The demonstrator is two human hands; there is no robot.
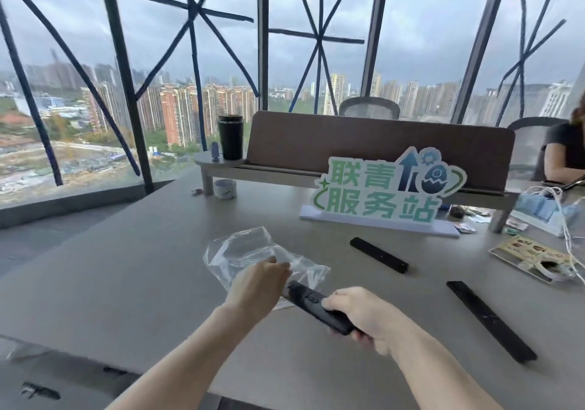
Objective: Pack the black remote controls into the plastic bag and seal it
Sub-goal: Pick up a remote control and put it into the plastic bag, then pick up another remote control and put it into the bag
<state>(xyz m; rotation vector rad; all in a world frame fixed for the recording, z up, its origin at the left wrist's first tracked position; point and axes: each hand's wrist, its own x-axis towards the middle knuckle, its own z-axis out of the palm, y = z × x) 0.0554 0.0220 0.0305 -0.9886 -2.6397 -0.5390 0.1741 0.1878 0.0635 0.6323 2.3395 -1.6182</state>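
Gripping a remote (319,306), right hand (364,321) noses it toward the bag (253,251) mouth, pinched by left hand (259,286).

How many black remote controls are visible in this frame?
3. One remote is in the right hand, its tip at the plastic bag. A second remote lies before the sign. A third remote lies far right. The bag looks empty.

- A wide grey table (133,270) fills the lower view.
- A crumpled clear plastic bag (253,251) lies near its middle.
- Two black remote controls lie to the right, one farther back (379,255), one nearer (490,320).
- A green-lettered sign (384,192) stands behind them.
- A tape roll (225,188) sits at the back left.
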